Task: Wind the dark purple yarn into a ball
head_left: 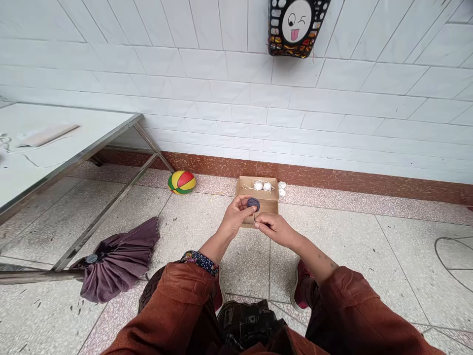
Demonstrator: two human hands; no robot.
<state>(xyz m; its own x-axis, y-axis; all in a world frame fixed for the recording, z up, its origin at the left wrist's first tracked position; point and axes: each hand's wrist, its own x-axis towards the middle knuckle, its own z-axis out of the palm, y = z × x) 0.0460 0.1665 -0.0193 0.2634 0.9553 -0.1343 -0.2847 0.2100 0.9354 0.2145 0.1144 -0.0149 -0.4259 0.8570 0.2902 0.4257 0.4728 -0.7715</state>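
Note:
A small ball of dark purple-grey yarn (253, 204) is held between the thumb and fingers of my left hand (236, 215). From it a dark yarn strand (254, 217) runs down to my right hand (273, 228), whose thumb and finger are pinched on it. Both hands are above an open cardboard box (274, 206) on the floor, partly hiding it. Two white yarn balls (262, 185) with loose white strands lie in the far part of the box. More white balls (282, 188) lie beside it on the right.
A red, yellow and green ball (182, 182) sits on the floor to the left, near a metal-framed white table (74, 114). A folded purple umbrella (125, 261) lies by the table leg. A black basket (297, 24) hangs on the tiled wall. A wire frame (449, 264) is at right.

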